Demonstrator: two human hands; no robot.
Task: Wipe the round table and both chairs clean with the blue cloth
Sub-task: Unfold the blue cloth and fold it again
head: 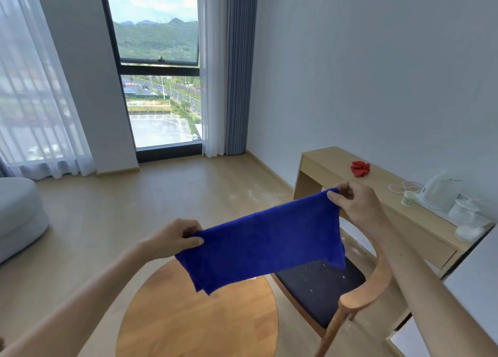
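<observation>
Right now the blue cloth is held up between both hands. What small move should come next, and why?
Probably lower the blue cloth onto the chair's dark seat. The left hand and right hand hold it stretched in the air, touching nothing. White specks show on the seat directly below it, while the round table looks cleaner, so the seat seems the nearest dirty spot.

I'm seeing the wooden desk (pixel 420 222) standing against the wall. On it, a red cloth (pixel 360 168) is lying toward its window end; a white kettle (pixel 438 195) is sitting farther along, with a coiled white cord (pixel 401 186) just beside it and white cups (pixel 464 213) past it.
</observation>
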